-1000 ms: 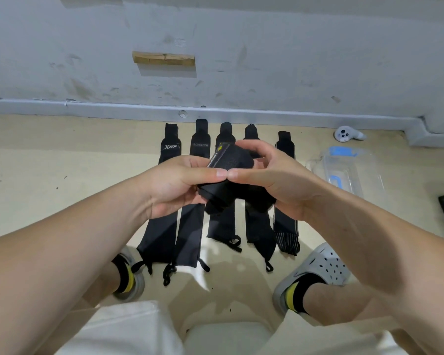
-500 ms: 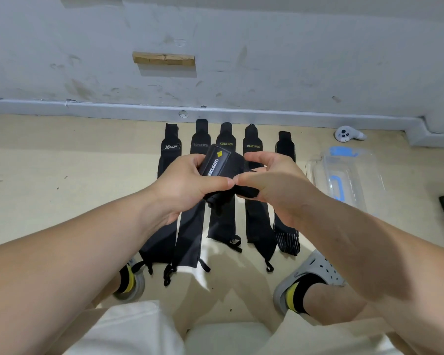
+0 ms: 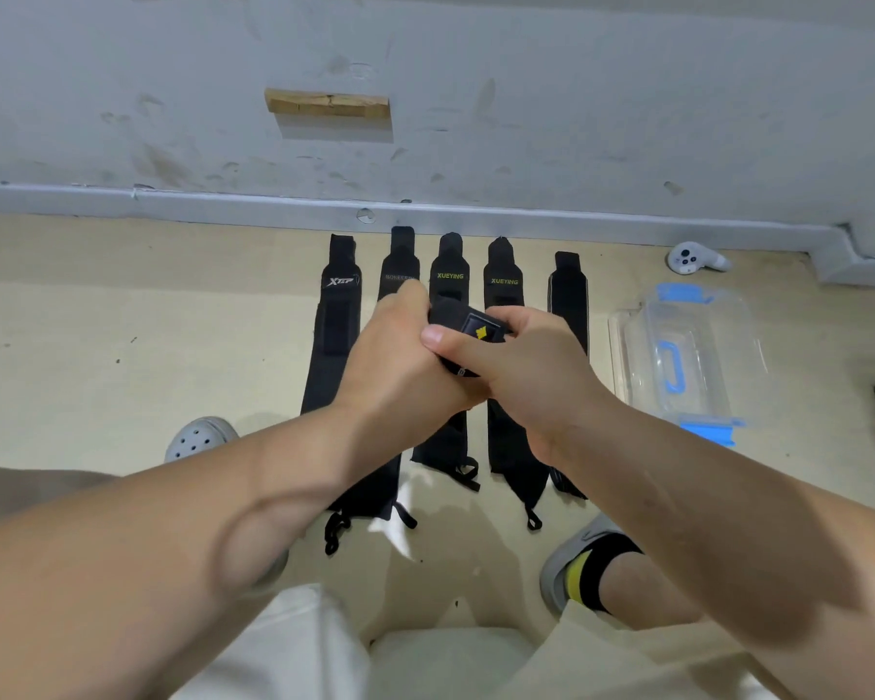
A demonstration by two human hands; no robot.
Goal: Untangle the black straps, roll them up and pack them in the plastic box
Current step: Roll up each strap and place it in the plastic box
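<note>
Both hands are wrapped around one black strap here: the left hand (image 3: 400,366) cups it from the side and behind, and the right hand (image 3: 531,376) grips it with the thumb pressed across the front. The rolled strap (image 3: 468,328) is bunched into a fat little bundle, with a yellow logo patch showing between the fingers. It's held in the air over the row of five flat straps (image 3: 337,315) laid side by side on the floor (image 3: 122,346). The clear plastic box (image 3: 728,336) with blue latches sits off to the right of the row, apart from it, with no strap visible inside. This stuff looks like soft stretchy fabric: light, floppy, nothing fragile, not slippery either. The catch is probably that a roll like this wants to spring loose, so the squeeze looks best placed across the outer loose end, where that thumb is, rather than on the sides. The flat ones have thin loops at their near ends, likely handy to pinch and start a roll from. A white controller (image 3: 693,258) lies by the wall, out of the way.
</note>
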